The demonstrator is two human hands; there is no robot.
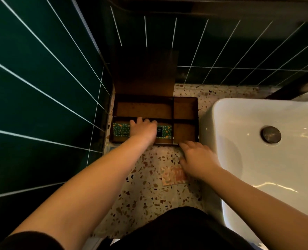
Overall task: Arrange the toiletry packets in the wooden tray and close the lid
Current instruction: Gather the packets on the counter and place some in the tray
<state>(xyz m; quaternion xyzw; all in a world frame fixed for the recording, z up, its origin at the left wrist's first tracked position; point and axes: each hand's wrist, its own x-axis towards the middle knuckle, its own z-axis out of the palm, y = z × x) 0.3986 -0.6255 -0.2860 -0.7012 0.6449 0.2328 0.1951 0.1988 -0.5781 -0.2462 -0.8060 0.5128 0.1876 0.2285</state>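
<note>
Pressing flat, the left hand (143, 128) seats a green patterned packet (120, 129) in the near-left compartment of the brown wooden tray (185, 109). The right hand (196, 157) lies spread over an orange packet (173, 175) on the speckled surface (149, 195). Sliding it carelessly could crumple it against the tray wall; the upright lid (146, 73) might drop.

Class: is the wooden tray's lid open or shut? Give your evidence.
Open. The lid stands raised against the tiled wall behind the wooden tray, leaving its compartments exposed.
</note>
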